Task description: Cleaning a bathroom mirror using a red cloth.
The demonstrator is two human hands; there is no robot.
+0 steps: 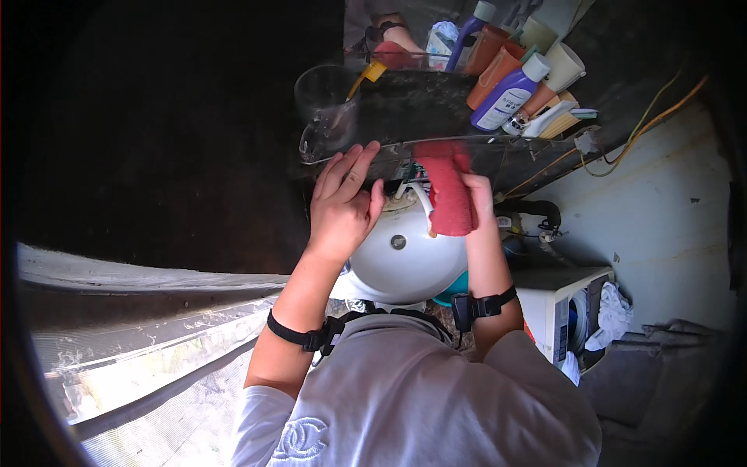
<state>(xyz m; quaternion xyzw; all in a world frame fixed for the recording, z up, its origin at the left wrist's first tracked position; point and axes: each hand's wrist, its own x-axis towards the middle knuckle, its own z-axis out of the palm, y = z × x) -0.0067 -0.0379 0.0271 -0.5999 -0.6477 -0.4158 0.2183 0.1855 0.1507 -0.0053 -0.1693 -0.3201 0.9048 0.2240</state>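
Note:
My right hand grips a folded red cloth, perhaps a towel, whose far end is blurred at the front edge of a glass shelf. My left hand holds nothing; its fingers are extended and its thumb stands apart. Its fingertips lie at the shelf's front edge, left of the cloth, though contact is hard to tell. Below both hands is a white washbasin with a drain in its bowl. The cloth partly covers a white curved faucet.
On the shelf's right stand a purple bottle, an orange cup and a pale cup. A clear glass with a yellow toothbrush is at left. A mirror rises behind. Lower right is a white washing machine.

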